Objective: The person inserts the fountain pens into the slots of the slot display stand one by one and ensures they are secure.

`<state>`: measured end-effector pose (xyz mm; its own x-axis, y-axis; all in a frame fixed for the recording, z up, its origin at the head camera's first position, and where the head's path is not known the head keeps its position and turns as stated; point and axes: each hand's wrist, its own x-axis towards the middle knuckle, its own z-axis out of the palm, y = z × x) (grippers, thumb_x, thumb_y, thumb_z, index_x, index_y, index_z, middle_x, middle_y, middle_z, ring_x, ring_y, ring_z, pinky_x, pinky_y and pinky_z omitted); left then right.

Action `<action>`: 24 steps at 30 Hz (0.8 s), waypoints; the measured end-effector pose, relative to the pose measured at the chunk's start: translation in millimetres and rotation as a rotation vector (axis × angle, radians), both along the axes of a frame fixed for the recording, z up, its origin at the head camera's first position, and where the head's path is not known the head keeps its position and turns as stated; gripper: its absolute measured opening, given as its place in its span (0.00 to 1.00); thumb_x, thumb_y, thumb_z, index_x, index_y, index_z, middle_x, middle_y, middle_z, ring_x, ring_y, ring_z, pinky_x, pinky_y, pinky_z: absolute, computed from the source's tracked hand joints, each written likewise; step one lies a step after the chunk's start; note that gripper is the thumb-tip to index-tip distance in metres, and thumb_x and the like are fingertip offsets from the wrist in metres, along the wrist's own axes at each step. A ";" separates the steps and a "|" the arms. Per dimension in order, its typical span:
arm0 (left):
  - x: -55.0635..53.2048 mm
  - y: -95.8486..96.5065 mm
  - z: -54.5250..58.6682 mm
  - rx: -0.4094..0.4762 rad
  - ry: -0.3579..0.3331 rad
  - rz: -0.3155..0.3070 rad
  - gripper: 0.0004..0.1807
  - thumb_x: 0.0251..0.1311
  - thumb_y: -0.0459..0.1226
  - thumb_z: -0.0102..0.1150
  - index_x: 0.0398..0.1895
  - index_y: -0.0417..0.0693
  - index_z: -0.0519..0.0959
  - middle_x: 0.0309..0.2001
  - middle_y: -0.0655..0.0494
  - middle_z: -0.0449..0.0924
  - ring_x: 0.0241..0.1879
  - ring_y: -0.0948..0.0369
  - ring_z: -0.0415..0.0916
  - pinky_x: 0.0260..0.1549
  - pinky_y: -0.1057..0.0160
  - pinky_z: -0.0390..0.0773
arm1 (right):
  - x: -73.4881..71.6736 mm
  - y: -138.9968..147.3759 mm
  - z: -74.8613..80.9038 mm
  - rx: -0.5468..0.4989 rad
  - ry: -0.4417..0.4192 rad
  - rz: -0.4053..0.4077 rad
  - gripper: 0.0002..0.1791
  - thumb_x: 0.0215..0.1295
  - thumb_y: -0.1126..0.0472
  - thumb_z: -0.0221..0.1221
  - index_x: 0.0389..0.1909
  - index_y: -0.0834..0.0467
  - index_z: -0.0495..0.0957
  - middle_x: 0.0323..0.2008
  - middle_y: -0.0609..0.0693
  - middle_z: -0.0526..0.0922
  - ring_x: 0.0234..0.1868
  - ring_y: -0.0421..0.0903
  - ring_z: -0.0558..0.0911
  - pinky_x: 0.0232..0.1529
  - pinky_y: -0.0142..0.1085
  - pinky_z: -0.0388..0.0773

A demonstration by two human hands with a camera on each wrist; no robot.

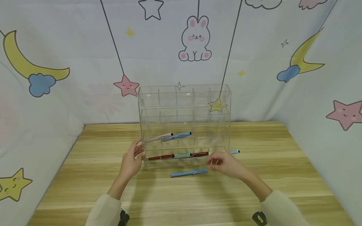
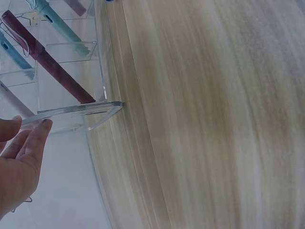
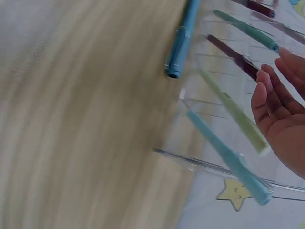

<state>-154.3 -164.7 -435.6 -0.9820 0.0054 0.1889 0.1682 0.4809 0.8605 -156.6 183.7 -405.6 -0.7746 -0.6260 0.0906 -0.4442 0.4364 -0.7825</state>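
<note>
A clear acrylic rack (image 1: 185,117) with tiers of compartments stands on the table. My left hand (image 1: 131,160) holds its left side panel between thumb and fingers. Along the bottom tier slant a dark red pen (image 1: 161,157), a teal pen (image 1: 183,155), a second dark red pen (image 1: 200,154), a light green pen (image 3: 233,112) and a light blue pen (image 1: 234,152). Loosely bent and apparently holding nothing, my right hand (image 1: 227,164) is in front of the bottom tier, near the second dark red pen and the light green one. A blue pen (image 1: 189,173) lies on the table before the rack.
One tier up rest a pale pink pen (image 1: 159,137) and another blue pen (image 1: 177,136). The wooden table (image 1: 181,201) meets a white cloth backdrop (image 1: 158,59) printed with stars, moons and a rabbit. Cloth also hangs along both sides.
</note>
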 end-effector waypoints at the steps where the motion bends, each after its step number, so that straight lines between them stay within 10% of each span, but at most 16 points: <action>1: 0.0 -0.1 -0.1 0.000 0.002 -0.001 0.30 0.57 0.20 0.50 0.65 0.36 0.57 0.52 0.29 0.70 0.51 0.40 0.71 0.44 0.53 0.78 | 1.8 0.3 -4.6 0.017 -0.003 -0.004 0.06 0.57 0.67 0.61 0.36 0.62 0.80 0.33 0.50 0.80 0.30 0.38 0.75 0.29 0.31 0.77; 24: -0.5 -1.1 -1.7 0.000 0.010 -0.005 0.30 0.57 0.21 0.51 0.64 0.36 0.58 0.52 0.29 0.70 0.51 0.40 0.71 0.47 0.49 0.76 | 2.7 -10.9 -79.7 0.118 0.066 -0.167 0.17 0.51 0.70 0.63 0.44 0.65 0.79 0.33 0.49 0.74 0.27 0.38 0.67 0.24 0.27 0.69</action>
<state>-154.8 -165.8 -437.4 -0.9799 0.0104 0.1991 0.1796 0.4796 0.8589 -153.9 172.8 -485.3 -0.8630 -0.4990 0.0785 -0.4072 0.5951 -0.6929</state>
